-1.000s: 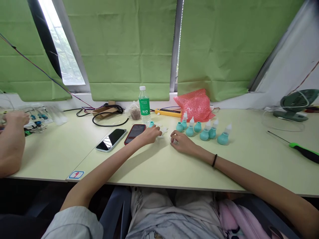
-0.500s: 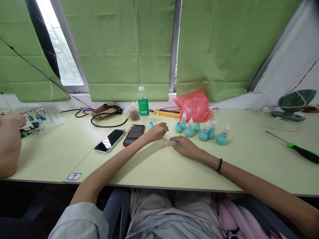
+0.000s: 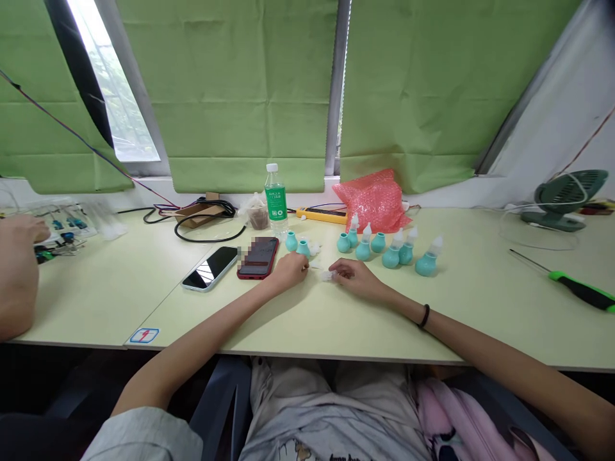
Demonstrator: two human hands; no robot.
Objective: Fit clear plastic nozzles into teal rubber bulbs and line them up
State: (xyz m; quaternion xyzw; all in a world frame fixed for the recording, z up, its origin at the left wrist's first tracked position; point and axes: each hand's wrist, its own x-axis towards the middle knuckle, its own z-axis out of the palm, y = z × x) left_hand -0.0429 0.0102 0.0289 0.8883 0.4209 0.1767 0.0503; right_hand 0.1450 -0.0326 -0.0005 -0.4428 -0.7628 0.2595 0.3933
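Observation:
My left hand [image 3: 289, 269] rests on the pale green table [image 3: 307, 320] with its fingers curled, close to a small white piece [image 3: 316, 263] and two teal bulbs [image 3: 296, 244]. My right hand [image 3: 353, 276] lies beside it, fingers pinched on a small clear nozzle [image 3: 327, 276]. Behind my right hand stands a row of several teal squeeze bulbs [image 3: 390, 253], most of them with clear white tips. What my left fingers hold, if anything, is hidden.
Two phones [image 3: 211, 267] [image 3: 259, 257] lie left of my hands. A water bottle [image 3: 276, 200], pink bubble wrap [image 3: 373, 200], cables [image 3: 204, 221] and a yellow power strip [image 3: 323, 216] line the back. A green-handled screwdriver [image 3: 574, 287] and fan [image 3: 563, 197] are at right. Another person's arm [image 3: 16, 275] is far left.
My left hand has pulled back toward me from the teal bulbs, leaving two bulbs uncovered. My right hand has shifted slightly and still pinches the small clear nozzle.

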